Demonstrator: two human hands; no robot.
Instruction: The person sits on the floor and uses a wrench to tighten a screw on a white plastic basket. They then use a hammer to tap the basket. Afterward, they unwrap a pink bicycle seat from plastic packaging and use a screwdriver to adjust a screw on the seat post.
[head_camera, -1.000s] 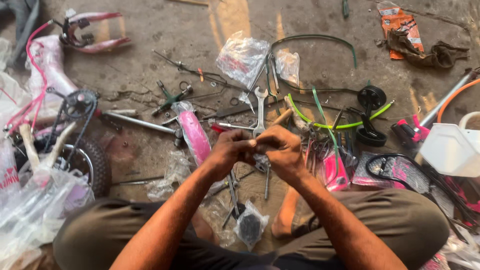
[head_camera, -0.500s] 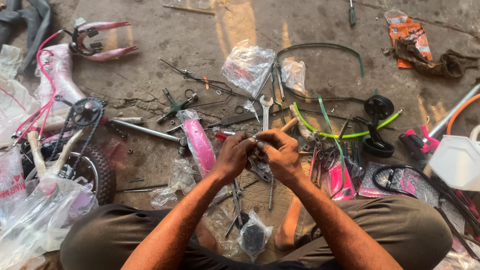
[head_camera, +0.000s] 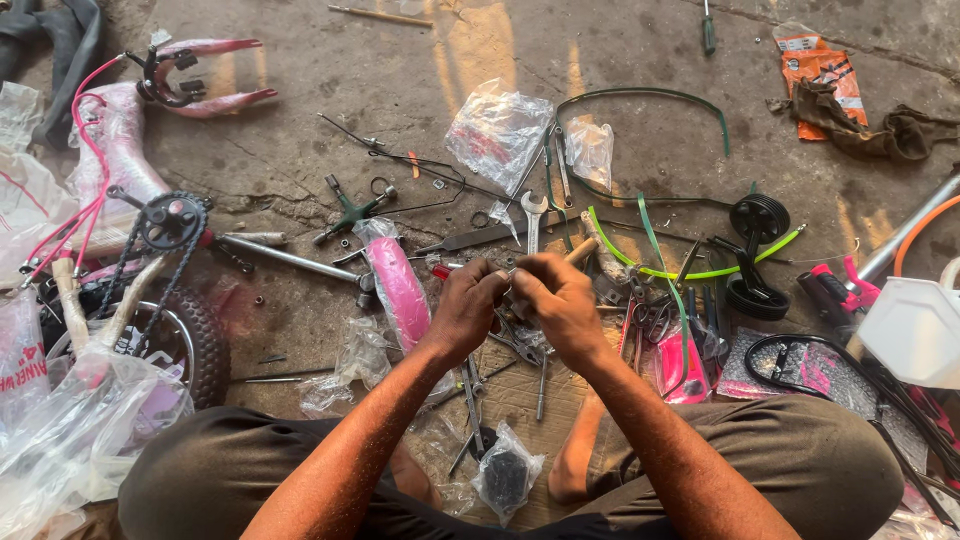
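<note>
My left hand (head_camera: 466, 305) and my right hand (head_camera: 556, 302) meet above the concrete floor, fingers pinched together on a small metal part that they mostly hide. Just beyond them lie an open-ended spanner (head_camera: 532, 215), a wooden-handled tool (head_camera: 580, 250) and a pink plastic-wrapped bicycle part (head_camera: 399, 285). Pliers (head_camera: 470, 385) and more small tools lie under my forearms, between my knees.
A small pink bicycle frame with chain and sprocket (head_camera: 165, 222) and a tyre (head_camera: 195, 345) lies at left. Black training wheels (head_camera: 758, 255), green strips (head_camera: 690, 270), plastic bags (head_camera: 497, 130), a white container (head_camera: 915, 325) and an orange packet with a rag (head_camera: 835, 100) are scattered around.
Both hands stay clasped on the small part and have shifted slightly in view as the camera moved. The items on the floor have not moved.
</note>
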